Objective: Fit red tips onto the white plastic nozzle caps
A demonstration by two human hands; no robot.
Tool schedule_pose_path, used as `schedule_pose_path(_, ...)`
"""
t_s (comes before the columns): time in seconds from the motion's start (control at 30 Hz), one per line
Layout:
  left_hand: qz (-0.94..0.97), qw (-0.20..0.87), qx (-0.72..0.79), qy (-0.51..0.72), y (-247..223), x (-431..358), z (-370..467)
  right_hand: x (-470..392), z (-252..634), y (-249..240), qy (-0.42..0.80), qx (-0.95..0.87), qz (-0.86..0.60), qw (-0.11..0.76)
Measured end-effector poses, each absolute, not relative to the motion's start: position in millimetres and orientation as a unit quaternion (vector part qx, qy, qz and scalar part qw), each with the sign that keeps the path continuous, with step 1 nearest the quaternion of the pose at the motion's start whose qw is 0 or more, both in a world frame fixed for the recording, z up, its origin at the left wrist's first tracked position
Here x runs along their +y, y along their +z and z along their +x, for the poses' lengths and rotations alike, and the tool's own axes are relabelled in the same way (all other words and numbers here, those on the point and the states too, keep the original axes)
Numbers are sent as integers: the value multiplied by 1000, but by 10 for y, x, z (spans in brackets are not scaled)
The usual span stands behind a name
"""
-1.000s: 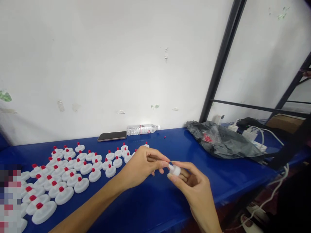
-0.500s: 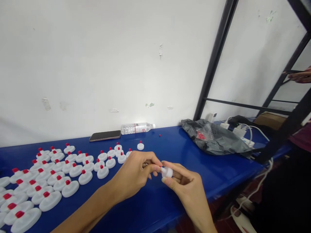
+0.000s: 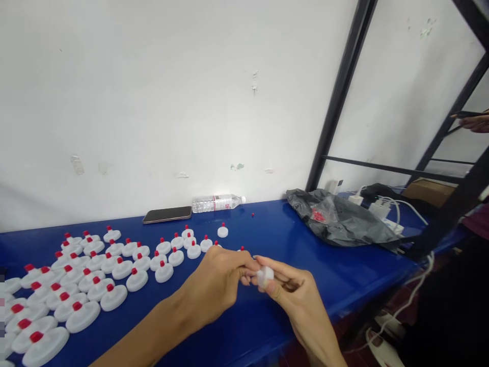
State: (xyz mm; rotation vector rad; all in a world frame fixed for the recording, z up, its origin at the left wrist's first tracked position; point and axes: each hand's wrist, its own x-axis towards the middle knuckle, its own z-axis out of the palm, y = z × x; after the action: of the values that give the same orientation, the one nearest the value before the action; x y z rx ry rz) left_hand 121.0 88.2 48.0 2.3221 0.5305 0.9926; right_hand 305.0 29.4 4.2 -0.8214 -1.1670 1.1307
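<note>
A small white round cap (image 3: 266,276) is between my two hands over the blue table (image 3: 305,255). My right hand (image 3: 292,290) grips its wide end between thumb and fingers. My left hand (image 3: 225,278) has its fingers pinched at the narrow end, which they hide; whether a red tip is there cannot be seen. To the left stand several rows of white round caps with red tips (image 3: 113,297). One more white cap (image 3: 222,232) stands apart behind my left hand.
A phone (image 3: 167,214) and a lying plastic bottle (image 3: 217,203) are along the wall. At right lie a grey plastic bag (image 3: 344,224), a clear bag of red pieces (image 3: 319,214), chargers and cables. A person's hand (image 3: 476,122) shows at the far right.
My left fingers have closed further over the cap's narrow end, hiding the red tip seen earlier. The view has shifted slightly, so the table items appear a little farther right.
</note>
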Motion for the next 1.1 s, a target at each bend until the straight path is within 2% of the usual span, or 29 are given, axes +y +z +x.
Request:
schedule_pose_path(0.13,884,238,153,373,471,899,1212,308,3062,24,499,-502,-355,611)
schedule_pose_path(0.3,884,228,209,349,606,877,1225,336,3053,-26,470,-513,-370,616)
schedule_pose_path(0.4,875,215,270,338,734,902,1224,361,3067,-33,422,-538,-403,609)
schedule_pose_path(0.47,867,180,324,334,844,989,1209,394,3118,21,336,-570,-458,594)
schedule_pose_path(0.53,866,128,375,305,960,1139,1190,462,3208,135,183,-624,-549,525)
schedule_pose_path(0.57,869,100,395,282,1011,1230,1183,519,3261,212,86,-656,-601,448)
schedule_pose_path(0.6,876,73,407,249,1053,1327,1183,597,3313,297,-3,-687,-645,334)
schedule_pose_path(0.73,886,43,420,192,1081,1665,1279,1158,3439,619,-59,-715,-671,188)
schedule_pose_path(0.83,890,27,430,148,997,1789,1422,1714,3428,746,-93,-704,-695,109)
schedule_pose_path(0.97,895,10,437,93,888,1806,1532,2259,3345,713,-110,-695,-709,42)
schedule_pose_path(1.1,896,6,439,59,821,1784,1512,2448,3227,522,-104,-698,-708,13)
